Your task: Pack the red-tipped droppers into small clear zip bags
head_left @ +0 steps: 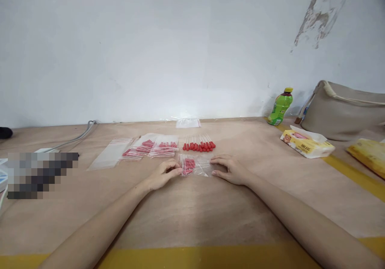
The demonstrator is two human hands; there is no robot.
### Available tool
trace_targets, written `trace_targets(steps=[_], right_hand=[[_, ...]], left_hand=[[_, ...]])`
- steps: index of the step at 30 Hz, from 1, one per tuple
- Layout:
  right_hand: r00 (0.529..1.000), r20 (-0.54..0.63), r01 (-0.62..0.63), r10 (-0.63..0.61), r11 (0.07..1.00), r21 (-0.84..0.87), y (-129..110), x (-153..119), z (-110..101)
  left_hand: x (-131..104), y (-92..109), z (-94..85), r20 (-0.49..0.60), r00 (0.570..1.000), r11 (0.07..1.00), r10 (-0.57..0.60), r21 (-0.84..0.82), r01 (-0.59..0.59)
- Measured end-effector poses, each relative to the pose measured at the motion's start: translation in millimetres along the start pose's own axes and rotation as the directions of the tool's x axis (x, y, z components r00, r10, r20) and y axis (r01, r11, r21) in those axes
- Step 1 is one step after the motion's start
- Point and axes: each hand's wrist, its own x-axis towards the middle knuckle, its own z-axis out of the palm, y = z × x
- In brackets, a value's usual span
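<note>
Steady the clear bag (203, 166) at both ends with slightly parted fingers (220, 162) of left hand (164, 174) and right hand (232, 170); cannot tell if pinching.

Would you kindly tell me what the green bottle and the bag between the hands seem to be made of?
Green bottle: probably plastic with a smooth, slightly glossy finish, given its contoured body and sheen. Bag: thin, clear, shiny plastic film, apparently, being see-through and wrinkled.

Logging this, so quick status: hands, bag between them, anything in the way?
Left hand at left end of clear bag, grip unclear; right hand open at right end. Red pieces inside. Red-headed sticks beyond, not on it.
</note>
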Motion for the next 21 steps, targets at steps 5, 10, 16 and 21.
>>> trace_targets(steps=[5,10,16,21], right_hand=[[1.0,0.005,-0.008,0.008,1.0,-0.002,-1,0,0],[1.0,0.013,-0.013,0.013,1.0,0.008,-1,0,-1],[1.0,0.014,-0.012,0.012,1.0,0.002,-1,0,-1],[1.0,0.003,-0.003,0.003,1.0,0.01,-1,0,-1]], left_hand=[[-7,0,19.8,-0.212,0.97,0.992,-0.122,-0.013,0.122],[-8,6,21.7,-0.17,0.966,0.978,-0.192,-0.12,0.173],[-9,6,18.5,-0.172,0.962,0.972,-0.212,-0.14,0.189],[-10,4,19.8,-0.219,0.962,0.986,-0.162,-0.076,0.148]])
